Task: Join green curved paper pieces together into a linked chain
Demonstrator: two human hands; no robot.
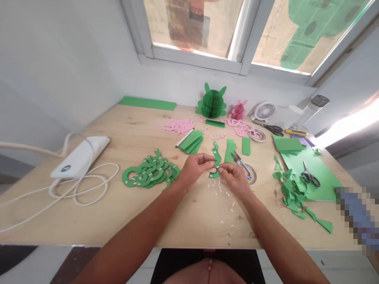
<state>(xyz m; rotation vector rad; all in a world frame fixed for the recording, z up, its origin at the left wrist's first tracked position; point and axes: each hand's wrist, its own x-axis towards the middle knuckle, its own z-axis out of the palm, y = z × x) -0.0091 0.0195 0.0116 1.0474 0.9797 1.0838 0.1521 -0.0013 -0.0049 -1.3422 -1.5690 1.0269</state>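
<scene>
Both my hands meet over the middle of the wooden table [192,221]. My left hand [195,167] and my right hand [235,179] pinch a wavy green paper strip [216,161] between their fingertips, and its lower end curls near the table. Tiny white paper bits [220,193] lie scattered below my hands. To the left sits a heap of green C-shaped paper pieces [149,171] with white bits stuck on them. Small scissors with a blue handle [241,165] lie close to my right hand.
Green paper scraps [293,195] and black-handled scissors [310,177] lie on a green sheet [314,169] at right. At the back stand a green honeycomb paper figure [212,101], pink paper cut-outs [179,126] and a small white fan [264,111]. A white cable [89,185] lies at left.
</scene>
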